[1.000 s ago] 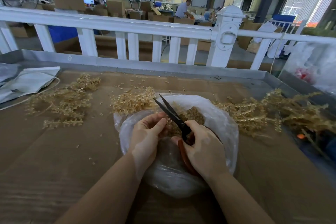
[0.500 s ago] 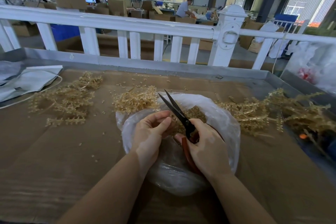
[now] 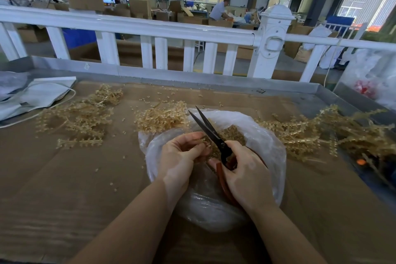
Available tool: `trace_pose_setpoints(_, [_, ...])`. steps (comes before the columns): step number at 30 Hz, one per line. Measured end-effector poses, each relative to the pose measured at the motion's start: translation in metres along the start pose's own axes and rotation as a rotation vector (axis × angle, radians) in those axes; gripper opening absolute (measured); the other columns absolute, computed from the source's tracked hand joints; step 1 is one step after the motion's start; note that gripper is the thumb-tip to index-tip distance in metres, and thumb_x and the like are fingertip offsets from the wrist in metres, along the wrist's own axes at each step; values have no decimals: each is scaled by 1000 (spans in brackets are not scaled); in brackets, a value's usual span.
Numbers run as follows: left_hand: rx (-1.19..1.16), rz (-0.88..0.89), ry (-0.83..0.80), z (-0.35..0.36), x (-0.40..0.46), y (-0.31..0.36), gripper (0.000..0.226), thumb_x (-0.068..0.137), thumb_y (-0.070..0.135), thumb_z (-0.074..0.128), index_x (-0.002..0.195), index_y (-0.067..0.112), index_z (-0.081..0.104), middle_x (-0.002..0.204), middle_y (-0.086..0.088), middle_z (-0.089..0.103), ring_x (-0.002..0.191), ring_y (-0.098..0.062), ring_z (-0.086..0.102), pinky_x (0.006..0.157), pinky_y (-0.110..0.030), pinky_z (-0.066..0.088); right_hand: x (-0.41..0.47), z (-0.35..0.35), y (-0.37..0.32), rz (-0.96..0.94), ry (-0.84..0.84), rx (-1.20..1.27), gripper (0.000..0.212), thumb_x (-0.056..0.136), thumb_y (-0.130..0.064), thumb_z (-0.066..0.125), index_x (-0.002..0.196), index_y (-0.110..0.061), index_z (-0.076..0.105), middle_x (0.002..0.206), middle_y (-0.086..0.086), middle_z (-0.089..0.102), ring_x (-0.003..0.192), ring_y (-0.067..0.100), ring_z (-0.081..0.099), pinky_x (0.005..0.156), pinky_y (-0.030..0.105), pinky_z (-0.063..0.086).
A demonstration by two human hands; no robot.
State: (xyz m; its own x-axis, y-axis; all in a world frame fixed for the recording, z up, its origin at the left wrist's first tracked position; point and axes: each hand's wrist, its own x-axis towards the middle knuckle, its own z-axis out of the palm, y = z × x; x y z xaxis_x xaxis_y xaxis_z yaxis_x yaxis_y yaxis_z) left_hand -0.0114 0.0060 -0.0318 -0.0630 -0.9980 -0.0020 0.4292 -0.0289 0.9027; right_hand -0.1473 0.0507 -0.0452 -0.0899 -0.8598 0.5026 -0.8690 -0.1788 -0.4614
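My right hand (image 3: 246, 176) grips black scissors (image 3: 209, 129) by their red handles, blades slightly apart and pointing up and away over a clear plastic bag (image 3: 267, 148) with small golden plastic bits inside. My left hand (image 3: 181, 154) pinches a small golden plastic sprig over the bag, right beside the scissor pivot. Both hands hover above the bag's opening.
Golden plastic sprigs lie in a left pile (image 3: 79, 118), a middle pile (image 3: 162, 115) behind the bag, and a large right pile (image 3: 334, 133). Loose bits dot the cardboard-covered table (image 3: 64, 188). Grey bags (image 3: 36, 94) sit far left. A white railing (image 3: 150, 28) stands behind.
The scissor blades have closed somewhat and tilted more upright. My left fingers have curled tighter round the sprig; both hands stay over the bag.
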Motion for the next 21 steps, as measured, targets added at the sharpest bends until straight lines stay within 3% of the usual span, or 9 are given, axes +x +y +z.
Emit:
trace_pose_setpoints(12, [154, 34, 46, -1, 5, -7, 29, 79, -15, 62, 79, 12, 70, 72, -4, 73, 69, -16, 69, 67, -25, 57, -1, 4, 3, 6, 28, -20, 40, 83, -42, 72, 118, -26, 60, 94, -12, 65, 88, 6, 58, 73, 13, 38])
trace_pose_setpoints(18, [83, 49, -19, -5, 4, -8, 28, 81, -14, 60, 96, 11, 61, 76, -7, 68, 69, -16, 69, 63, -23, 55, -1, 4, 3, -3, 41, -9, 42, 82, -46, 70, 117, -26, 61, 93, -11, 65, 87, 7, 58, 73, 14, 39])
trace_pose_setpoints(21, [62, 70, -30, -6, 5, -10, 33, 81, -15, 60, 97, 14, 55, 70, 0, 68, 67, -15, 69, 62, -24, 55, -1, 4, 3, -3, 34, -10, 43, 83, -47, 70, 119, -26, 60, 95, -10, 65, 89, 8, 59, 75, 14, 41])
